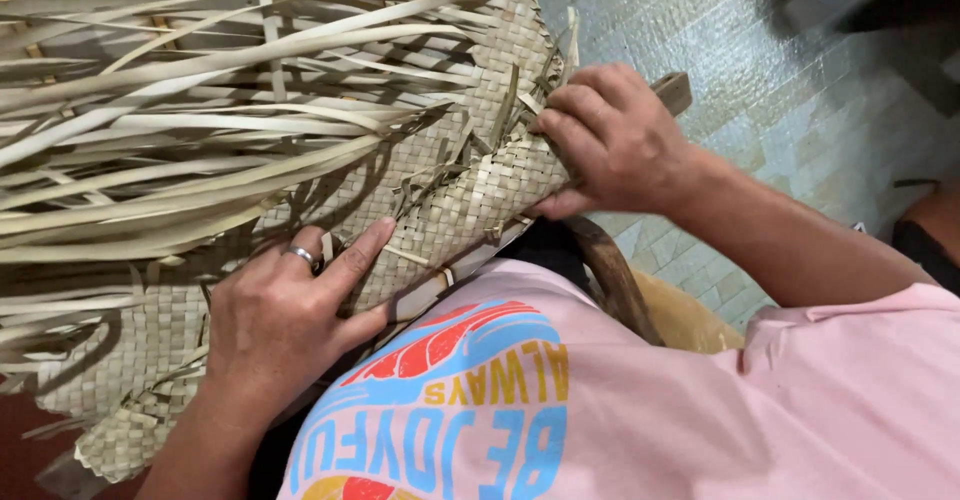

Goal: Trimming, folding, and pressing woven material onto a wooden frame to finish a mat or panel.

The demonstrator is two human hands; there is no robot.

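A half-woven mat (440,175) of pale dried leaf strips lies across my lap, its checker weave near me and long loose strips (180,130) fanning out to the left and far side. My left hand (285,310), with a silver ring on one finger, rests flat on the woven part, fingers spread, the forefinger pointing along the weave. My right hand (615,140) is curled over the mat's right edge, pinching the woven strips between thumb and fingers. A dark wooden piece (675,90) pokes out just behind that hand.
I wear a pink shirt (620,400) with a coloured print. A brown curved wooden piece (610,275) and a tan rounded seat edge (690,320) sit under the mat's right side. A woven mat floor (800,70) stretches to the right. A second person's limb (935,225) shows at the right edge.
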